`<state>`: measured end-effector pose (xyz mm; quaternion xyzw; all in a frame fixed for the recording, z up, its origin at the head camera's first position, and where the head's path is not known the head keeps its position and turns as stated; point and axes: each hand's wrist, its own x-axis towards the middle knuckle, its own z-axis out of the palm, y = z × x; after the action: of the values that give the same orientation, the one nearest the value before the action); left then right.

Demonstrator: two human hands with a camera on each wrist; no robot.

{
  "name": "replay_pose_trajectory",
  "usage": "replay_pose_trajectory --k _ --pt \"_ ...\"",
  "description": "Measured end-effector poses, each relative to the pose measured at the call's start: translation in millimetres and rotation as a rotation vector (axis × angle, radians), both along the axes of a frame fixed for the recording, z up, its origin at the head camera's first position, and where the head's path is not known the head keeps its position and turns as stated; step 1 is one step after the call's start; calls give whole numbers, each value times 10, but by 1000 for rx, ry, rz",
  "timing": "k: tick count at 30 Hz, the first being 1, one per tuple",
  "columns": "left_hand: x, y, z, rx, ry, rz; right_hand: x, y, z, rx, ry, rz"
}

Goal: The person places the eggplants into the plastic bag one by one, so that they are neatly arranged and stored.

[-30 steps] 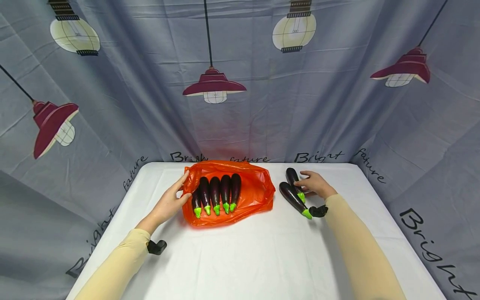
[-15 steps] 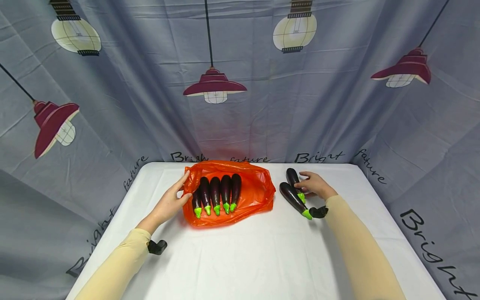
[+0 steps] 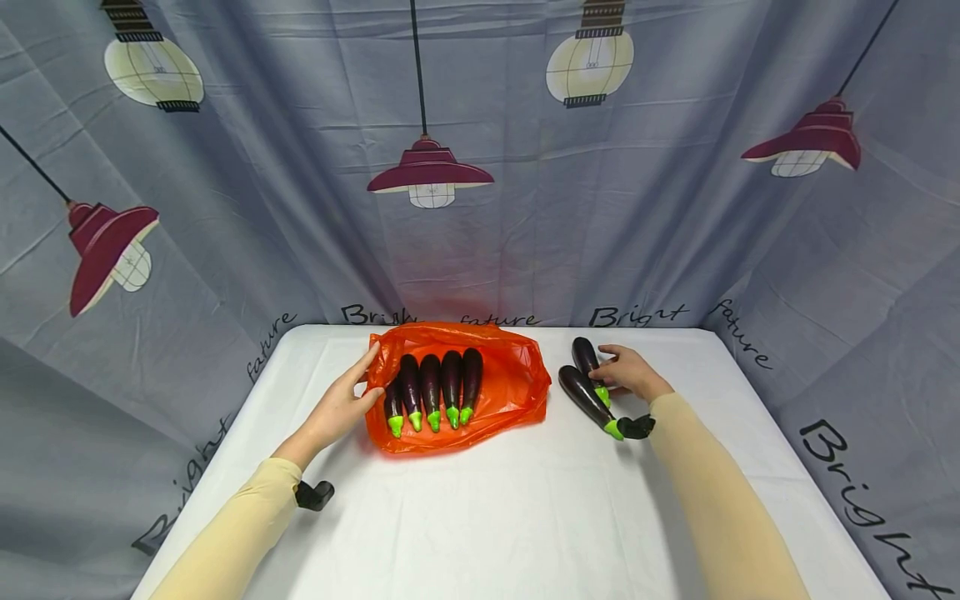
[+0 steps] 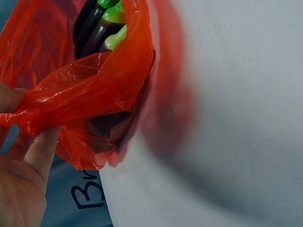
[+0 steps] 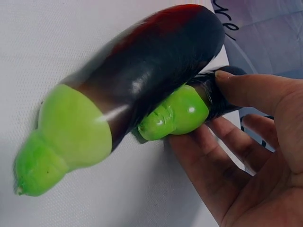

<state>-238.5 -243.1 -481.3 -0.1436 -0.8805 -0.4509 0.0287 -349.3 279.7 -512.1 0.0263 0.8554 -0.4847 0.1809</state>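
Observation:
My left hand (image 3: 335,414) holds the left rim of an orange-red plastic bag (image 3: 517,375). In the left wrist view, the bag's film (image 4: 94,90) is pinched between thumb and fingers. Several dark purple eggplants (image 3: 430,382) with green stem ends lie side by side inside. To the right of the bag, two more eggplants lie close together. My right hand (image 3: 632,372) grips the farther eggplant (image 3: 584,354); the right wrist view shows the thumb on its dark body and fingers on the opposite side, near the green cap (image 5: 189,109). The nearer eggplant (image 5: 161,52) lies alongside, partly covering it.
A white cloth covers the table (image 3: 480,525), whose far edge meets a grey-blue curtain (image 3: 495,242) printed with lamps and lettering. Black straps (image 3: 313,495) with small mounts sit at the wrists. The front eggplant's stem end lies beside the right wrist mount (image 3: 636,427).
Hardly anything differs. My right hand has shifted very slightly toward me at the farther eggplant; the left hand and the bag stay in place.

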Motion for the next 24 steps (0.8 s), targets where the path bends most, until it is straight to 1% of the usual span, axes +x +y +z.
replay_pose_trajectory --k 3,12,24 --pt "-1 2 3 3 4 5 -6 -7 -7 9 5 -2" --pt "2 2 11 5 -3 -2 15 -51 2 5 45 36" --pt "18 7 28 5 9 -4 26 -42 -17 -12 50 21"
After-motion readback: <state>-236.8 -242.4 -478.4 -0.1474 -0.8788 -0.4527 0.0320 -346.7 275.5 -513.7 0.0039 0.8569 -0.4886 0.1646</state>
